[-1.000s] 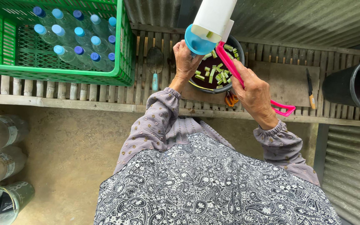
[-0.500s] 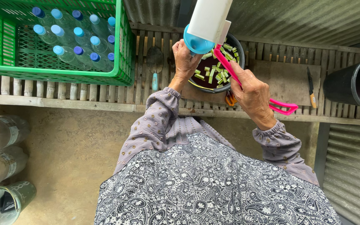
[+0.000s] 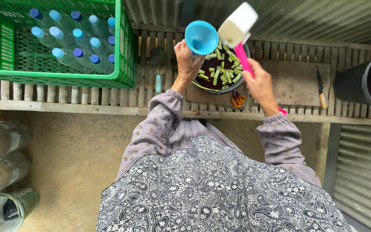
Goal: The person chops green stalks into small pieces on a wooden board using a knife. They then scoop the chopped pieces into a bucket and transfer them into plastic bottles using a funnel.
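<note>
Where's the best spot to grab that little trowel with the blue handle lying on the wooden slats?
Probably by the blue handle, reaching from the near edge of the slatted bench. The trowel lies flat with its handle pointing toward the person and its metal blade pointing away, and the green crate crowds its left side.

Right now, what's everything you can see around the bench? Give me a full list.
funnel: one, light blue, held in the left hand above the bowl's left edge
ladle: one, white cup on a pink handle, held in the right hand over the bowl
bowl: one, dark, holding dark liquid and green cut pieces, on the bench
crate: one, green, left on the bench, holding blue-capped bottles
trowel: one, beside the crate
scissors: one pair, orange handles, below the bowl
knife: one, right on the bench
bucket: one, black, far right
large plastic bottles: three, on the floor at left
left hand: gripping the funnel
right hand: gripping the ladle handle
</note>
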